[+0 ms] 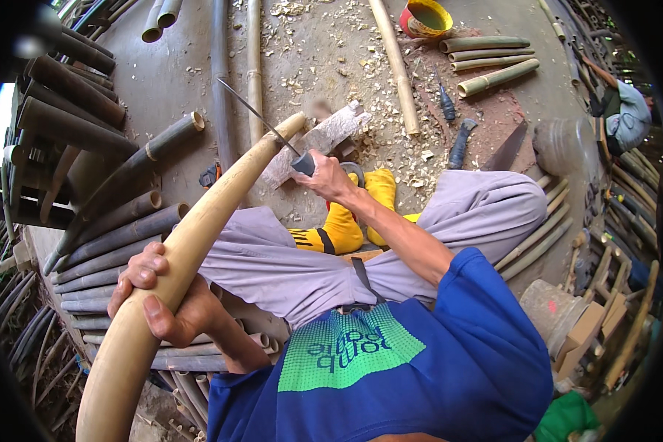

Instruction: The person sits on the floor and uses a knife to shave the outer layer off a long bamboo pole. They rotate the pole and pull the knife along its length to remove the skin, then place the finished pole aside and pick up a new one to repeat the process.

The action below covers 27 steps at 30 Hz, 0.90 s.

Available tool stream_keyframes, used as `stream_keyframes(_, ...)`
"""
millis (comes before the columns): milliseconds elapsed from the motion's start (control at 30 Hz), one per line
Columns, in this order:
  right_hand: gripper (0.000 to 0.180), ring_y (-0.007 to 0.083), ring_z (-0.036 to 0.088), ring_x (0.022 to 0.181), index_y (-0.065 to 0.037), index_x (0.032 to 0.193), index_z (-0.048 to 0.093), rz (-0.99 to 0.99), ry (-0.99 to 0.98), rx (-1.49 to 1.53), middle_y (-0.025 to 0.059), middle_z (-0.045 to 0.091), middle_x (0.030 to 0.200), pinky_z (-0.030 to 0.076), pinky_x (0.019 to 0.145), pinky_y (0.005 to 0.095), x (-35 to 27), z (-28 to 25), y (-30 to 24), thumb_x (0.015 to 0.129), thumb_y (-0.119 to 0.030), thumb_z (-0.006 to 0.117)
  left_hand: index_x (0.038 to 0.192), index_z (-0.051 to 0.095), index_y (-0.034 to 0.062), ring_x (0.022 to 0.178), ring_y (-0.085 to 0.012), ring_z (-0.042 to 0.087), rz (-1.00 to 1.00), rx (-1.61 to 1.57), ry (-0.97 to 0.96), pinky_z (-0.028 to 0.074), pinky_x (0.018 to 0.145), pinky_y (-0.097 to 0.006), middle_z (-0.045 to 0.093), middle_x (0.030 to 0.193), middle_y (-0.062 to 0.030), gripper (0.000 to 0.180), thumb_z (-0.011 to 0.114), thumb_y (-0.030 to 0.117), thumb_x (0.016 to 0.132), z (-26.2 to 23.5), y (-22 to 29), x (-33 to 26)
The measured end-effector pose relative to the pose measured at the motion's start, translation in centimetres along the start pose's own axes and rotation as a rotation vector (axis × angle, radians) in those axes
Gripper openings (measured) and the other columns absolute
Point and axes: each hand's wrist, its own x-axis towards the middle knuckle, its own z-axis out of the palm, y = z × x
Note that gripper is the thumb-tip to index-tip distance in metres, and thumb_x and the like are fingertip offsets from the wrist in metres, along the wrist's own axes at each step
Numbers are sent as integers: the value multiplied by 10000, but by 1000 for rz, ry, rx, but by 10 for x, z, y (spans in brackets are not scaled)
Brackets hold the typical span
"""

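Observation:
A thick, pale yellow bamboo pole slants from the lower left up to the middle. Its far end lies over a rough whitish log. My left hand is wrapped round the pole's near half, fingers on the outer side and thumb on the inner. In my right hand is a hand tool with a dark grey handle and a long, thin metal blade. The blade crosses the pole near its far end and points up and left. I cannot tell whether it is a knife or a file.
Dark bamboo poles are stacked at the left. Shavings litter the ground ahead. A screwdriver-like tool, a dark-handled tool and a wide blade lie right of the log. Beyond stand a bucket and cut bamboo. Another person is at far right.

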Motion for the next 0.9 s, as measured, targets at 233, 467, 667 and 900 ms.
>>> stream_keyframes(233, 373, 85, 530, 430, 5, 953, 547, 105, -74, 281, 32, 576, 609, 431, 391, 250, -4, -11, -63, 823, -316, 686, 1322, 256, -60, 1037, -412, 532, -1, 141, 54, 367, 998, -540, 491, 1165, -292, 672, 488, 326, 822, 1, 50, 38)
stream_keyframes(467, 359, 117, 559, 438, 2, 950, 557, 140, 152, 216, 45, 590, 630, 455, 398, 267, -22, -52, -25, 820, -308, 681, 999, 489, -51, 811, -300, 538, 252, 207, 358, 452, 749, -462, 542, 916, -175, 512, 617, 374, 745, -71, 75, 118)
stream_keyframes(667, 312, 85, 536, 465, -3, 923, 561, 148, 147, 289, 20, 565, 622, 449, 422, 241, -36, -63, -41, 828, -277, 677, 1095, 459, -27, 859, -294, 540, 361, -197, 115, 422, 852, -527, 552, 939, -151, 508, 577, 322, 744, -39, 72, 132)
stream_keyframes(900, 258, 77, 535, 465, -24, 894, 554, 61, 224, 273, 31, 575, 623, 436, 422, 241, -47, -69, -46, 826, -239, 679, 1044, 536, 0, 980, -357, 576, 113, -89, 411, 419, 965, -531, 576, 984, -195, 427, 526, 357, 810, -13, 16, 113)
